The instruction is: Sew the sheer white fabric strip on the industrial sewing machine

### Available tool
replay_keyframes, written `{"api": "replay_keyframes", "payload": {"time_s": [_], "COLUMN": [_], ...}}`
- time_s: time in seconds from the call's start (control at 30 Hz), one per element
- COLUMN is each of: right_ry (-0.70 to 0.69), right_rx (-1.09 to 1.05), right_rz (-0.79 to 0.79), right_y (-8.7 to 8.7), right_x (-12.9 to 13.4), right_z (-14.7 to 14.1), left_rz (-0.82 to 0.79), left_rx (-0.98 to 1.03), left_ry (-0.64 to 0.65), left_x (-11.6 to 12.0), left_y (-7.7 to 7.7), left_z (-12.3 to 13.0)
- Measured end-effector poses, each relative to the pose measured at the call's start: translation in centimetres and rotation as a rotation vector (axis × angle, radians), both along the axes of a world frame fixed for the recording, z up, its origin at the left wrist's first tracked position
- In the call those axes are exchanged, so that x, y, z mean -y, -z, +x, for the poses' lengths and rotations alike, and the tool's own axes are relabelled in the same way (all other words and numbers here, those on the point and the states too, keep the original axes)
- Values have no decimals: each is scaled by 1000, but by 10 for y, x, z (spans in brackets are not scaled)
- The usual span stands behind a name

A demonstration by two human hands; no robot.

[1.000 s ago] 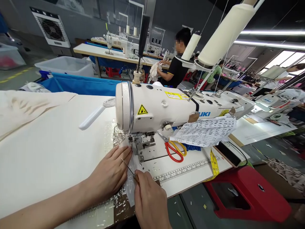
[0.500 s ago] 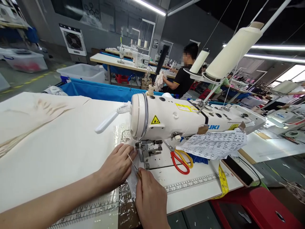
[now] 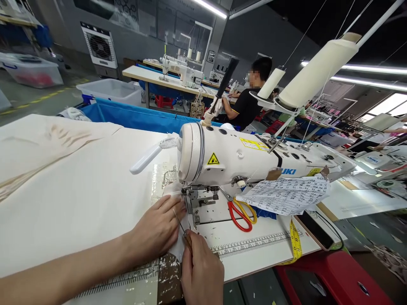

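My left hand [image 3: 159, 226] lies palm down with fingers stretched toward the needle area of a white sewing machine [image 3: 197, 156]. Under those fingers is a thin white fabric piece [image 3: 172, 189], which runs beneath the presser foot. Its lower part shows between my two hands. My right hand [image 3: 203, 267] is closed around the wooden handle of an awl [image 3: 180, 223]. The awl's thin metal shaft slants up and left across my left fingertips. My left thumb is mostly hidden.
Scissors [image 3: 238, 216] with red and yellow handles lie under the machine arm, near a written paper sheet [image 3: 286, 195]. A yellow tape measure [image 3: 295, 243] hangs over the front edge beside a phone [image 3: 314, 228]. Pale cloth [image 3: 47, 142] spreads at left. A person [image 3: 254, 97] sits beyond.
The view has shifted slightly. The white fabric shows more beyond my left fingertips, and my left hand sits a little lower. The awl stays in my right hand.
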State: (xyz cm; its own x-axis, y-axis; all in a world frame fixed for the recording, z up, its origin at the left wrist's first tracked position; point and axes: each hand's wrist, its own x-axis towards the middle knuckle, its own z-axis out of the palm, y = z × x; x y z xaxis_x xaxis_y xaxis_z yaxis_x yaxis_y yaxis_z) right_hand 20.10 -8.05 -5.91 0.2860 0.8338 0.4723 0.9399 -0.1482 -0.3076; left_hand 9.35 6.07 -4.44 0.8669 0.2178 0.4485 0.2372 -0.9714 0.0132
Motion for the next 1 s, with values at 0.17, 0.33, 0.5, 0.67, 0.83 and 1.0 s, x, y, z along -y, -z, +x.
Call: {"api": "replay_keyframes", "payload": {"time_s": [0.17, 0.33, 0.5, 0.67, 0.83, 1.0], "right_ry": [-30, -18, 39, 125, 169, 196], "right_rx": [-25, -155, -353, -501, -565, -596], "right_rz": [-11, 37, 62, 102, 90, 110], "right_y": [1, 7, 11, 15, 14, 13], "right_x": [14, 33, 44, 48, 48, 47], "right_z": [7, 21, 32, 33, 31, 30], "left_rz": [-19, -12, -17, -5, 14, 6], "left_rx": [-3, -19, -16, -41, -100, -114], "left_ry": [-16, -38, -47, -64, -50, -52], "left_x": [4, -4, 0, 7, 5, 6], "left_y": [1, 2, 3, 3, 1, 0], "left_z": [1, 1, 1, 1, 1, 0]}}
